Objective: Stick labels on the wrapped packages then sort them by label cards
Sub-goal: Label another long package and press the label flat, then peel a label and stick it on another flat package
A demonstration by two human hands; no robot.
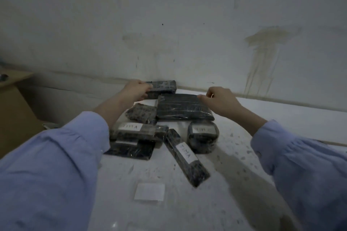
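Reaching forward over a white speckled tabletop (234, 157), I have both arms out in light blue shirt sleeves (56, 165), hands well apart. My left hand (138, 90) grips the near end of a small dark plastic-wrapped block package (163, 88) at the table's far edge, against a stained white wall (169, 24). My right hand (219, 100) has its fingers curled, thumb tip touching the far right corner of a large flat dark wrapped package (185, 108); I cannot tell whether it pinches it.

Nearer me lie more dark wrapped packages:
- a small lumpy one (141, 113)
- a long one with a white label (139, 131), resting on a flat one (131, 150)
- a rounded one with a white label (203, 137)
- a narrow labelled bar (185, 157), lying diagonally

A blank white paper rectangle (149, 191) lies closest to me.
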